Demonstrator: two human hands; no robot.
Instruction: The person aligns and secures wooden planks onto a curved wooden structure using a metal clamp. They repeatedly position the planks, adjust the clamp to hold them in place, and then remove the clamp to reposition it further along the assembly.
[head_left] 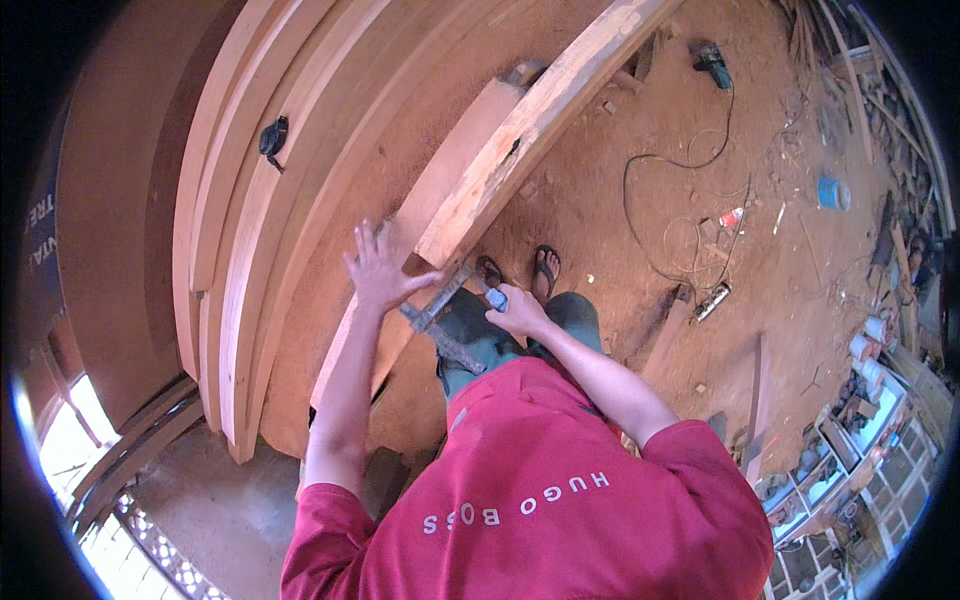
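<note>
My left hand (378, 268) lies flat with its fingers spread on the near end of a long pale wooden plank (530, 125), its thumb against a metal try square (440, 318). The square sits across the plank's end, one arm running down toward my legs. Just right of the square, my right hand (517, 312) is closed around a small blue-tipped marking tool (497, 298), with the tip close to the square's edge. A second reddish plank (455, 165) lies under the pale one.
Several long planks (250, 200) lean stacked at the left, a black clamp-like piece (273, 137) on them. On the sawdust floor lie a power tool (712, 62) with a looping cable (660, 160), a blue roll (832, 192) and wood offcuts (665, 335). Cluttered shelves (850, 440) stand lower right.
</note>
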